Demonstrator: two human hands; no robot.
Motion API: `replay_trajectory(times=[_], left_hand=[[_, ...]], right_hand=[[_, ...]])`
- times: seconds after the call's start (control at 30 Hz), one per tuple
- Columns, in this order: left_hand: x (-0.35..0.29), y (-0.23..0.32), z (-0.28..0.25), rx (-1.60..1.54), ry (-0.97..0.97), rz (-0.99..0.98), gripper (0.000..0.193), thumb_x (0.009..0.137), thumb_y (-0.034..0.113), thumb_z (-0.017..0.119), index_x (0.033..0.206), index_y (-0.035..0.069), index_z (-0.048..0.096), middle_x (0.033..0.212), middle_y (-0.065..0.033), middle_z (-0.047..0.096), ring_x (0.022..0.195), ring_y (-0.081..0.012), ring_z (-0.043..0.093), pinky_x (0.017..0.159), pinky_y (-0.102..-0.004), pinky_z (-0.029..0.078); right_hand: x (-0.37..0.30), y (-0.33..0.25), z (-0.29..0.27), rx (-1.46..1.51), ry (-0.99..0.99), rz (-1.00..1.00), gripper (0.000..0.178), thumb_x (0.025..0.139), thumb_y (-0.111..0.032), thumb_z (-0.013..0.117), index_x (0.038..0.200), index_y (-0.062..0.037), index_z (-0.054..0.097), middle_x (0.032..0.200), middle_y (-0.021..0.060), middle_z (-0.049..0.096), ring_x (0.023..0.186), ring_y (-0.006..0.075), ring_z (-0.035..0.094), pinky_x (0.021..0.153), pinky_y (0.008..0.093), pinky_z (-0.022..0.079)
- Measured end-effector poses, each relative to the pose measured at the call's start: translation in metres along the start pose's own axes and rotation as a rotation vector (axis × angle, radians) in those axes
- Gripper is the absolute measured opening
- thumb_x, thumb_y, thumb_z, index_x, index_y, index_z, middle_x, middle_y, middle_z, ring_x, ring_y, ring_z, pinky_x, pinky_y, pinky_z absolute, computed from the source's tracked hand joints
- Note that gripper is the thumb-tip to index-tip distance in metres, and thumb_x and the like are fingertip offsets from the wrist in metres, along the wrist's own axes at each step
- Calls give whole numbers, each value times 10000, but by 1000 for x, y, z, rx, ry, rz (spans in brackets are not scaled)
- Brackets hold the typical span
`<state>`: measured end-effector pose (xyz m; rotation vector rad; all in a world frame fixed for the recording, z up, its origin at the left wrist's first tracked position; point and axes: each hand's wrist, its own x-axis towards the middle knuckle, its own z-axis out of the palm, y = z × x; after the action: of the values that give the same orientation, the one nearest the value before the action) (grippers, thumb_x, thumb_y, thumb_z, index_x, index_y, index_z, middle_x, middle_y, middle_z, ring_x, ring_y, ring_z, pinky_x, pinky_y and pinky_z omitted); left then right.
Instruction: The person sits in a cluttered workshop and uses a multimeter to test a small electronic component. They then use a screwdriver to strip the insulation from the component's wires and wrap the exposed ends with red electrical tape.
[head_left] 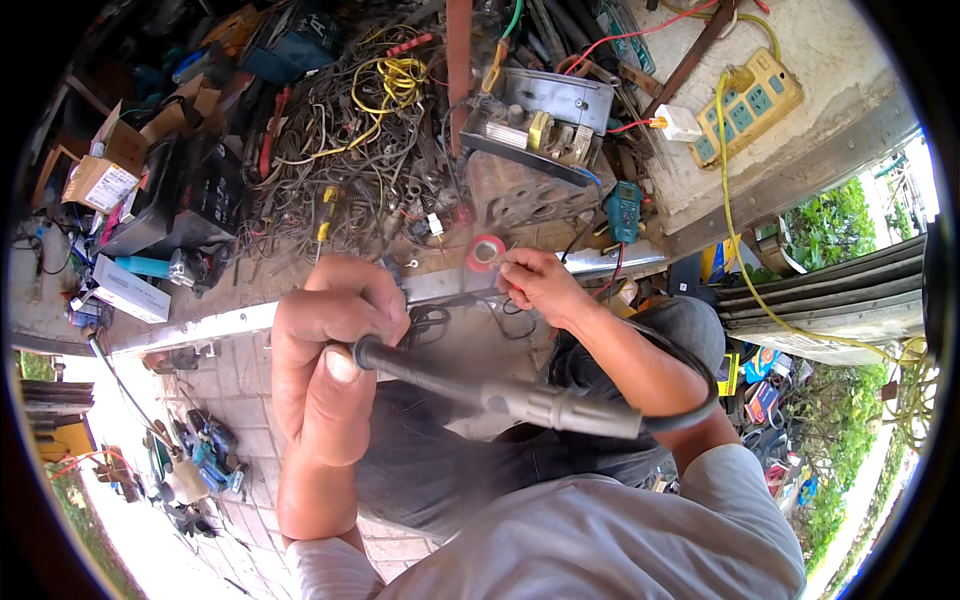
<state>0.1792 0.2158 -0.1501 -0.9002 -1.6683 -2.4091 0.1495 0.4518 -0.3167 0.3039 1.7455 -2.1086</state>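
Close to the camera, my left hand point(335, 350) is closed, thumb and fingers pinching the end of a dark, tube-shaped cable connector point(500, 395). Its ribbed grey sleeve points right, and a black cable point(712, 395) loops from it past my right forearm. Farther forward, at the bench edge, my right hand point(540, 285) has its fingers closed at the rim of a roll of red tape point(486, 252) with a pale core. The finger contact on the roll is partly hidden. A yellow-handled screwdriver point(326, 212) lies on the bench beyond my left hand.
Tangled wires point(350, 130) cover the bench. An open metal case with circuit parts point(540, 115) stands at the back, near a teal multimeter point(622, 212). On the right lies a yellow power strip point(748, 108). Cordless tools point(208, 450) sit on the floor at left.
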Motion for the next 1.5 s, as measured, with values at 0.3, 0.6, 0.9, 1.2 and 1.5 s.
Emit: replay_trajectory(times=[0.3,0.6,0.9,1.2,1.5], left_hand=[[0,-36,-22,-23,-159,-78,173,968,173,429,992,6,469,939,-97,476,719,-109,418,646,-256,377],[-10,-58,-32,263,-379,-251,218,961,204,438,1016,-1,491,967,-124,487,774,-153,426,715,-289,387],[-15,-64,-8,339,-552,-186,326,883,155,528,1141,-10,416,990,-168,495,866,-222,495,778,-348,419],[-17,-75,2,317,-509,-204,438,789,152,653,1114,11,394,953,-149,494,824,-200,479,752,-330,407],[-11,-71,-43,289,-175,-620,250,893,129,519,1092,-3,443,891,-93,500,749,-148,493,674,-287,442]], right_hand=[[3,24,-22,-439,130,-94,257,886,-142,538,1078,17,599,699,54,569,636,119,517,615,274,438],[-79,-48,31,-155,-90,-667,630,692,-146,797,1249,-55,517,819,8,548,641,56,442,581,196,371],[-97,-70,32,-474,-41,-1275,359,645,-51,764,971,-32,617,779,90,634,536,200,608,458,275,468],[-100,-69,22,-471,-26,-1305,368,636,-28,759,972,-32,608,798,85,635,577,207,622,476,287,484],[-95,-65,15,-305,95,-1101,189,751,-11,701,912,45,618,748,136,633,600,217,603,538,285,474]])
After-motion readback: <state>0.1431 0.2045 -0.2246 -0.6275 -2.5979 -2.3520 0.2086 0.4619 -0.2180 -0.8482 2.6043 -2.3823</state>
